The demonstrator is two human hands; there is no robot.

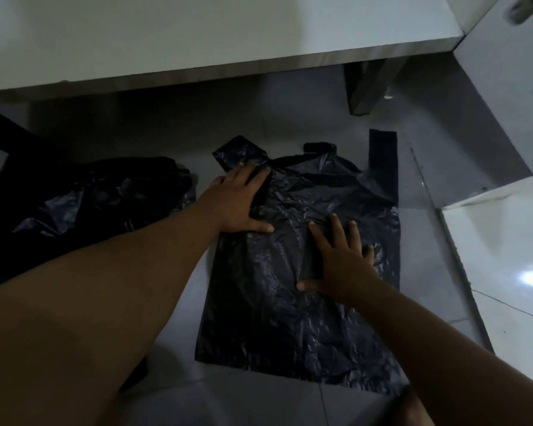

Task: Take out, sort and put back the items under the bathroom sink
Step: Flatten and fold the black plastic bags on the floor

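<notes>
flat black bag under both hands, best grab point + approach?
Likely the handle loop at the far right end of the black plastic bag. It sticks out past the body onto bare floor tile, so fingers could pinch it from above, coming from the cabinet side. The body lies flat and thin, pressed by the left hand and right hand, so it offers no raised edge.

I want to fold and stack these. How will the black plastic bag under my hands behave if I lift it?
The black plastic bag is thin and crinkled, so it will probably flop and feel very light. Its glossy film on the shiny floor tiles may slide when pushed; both hands pressing flat should steady it.
</notes>
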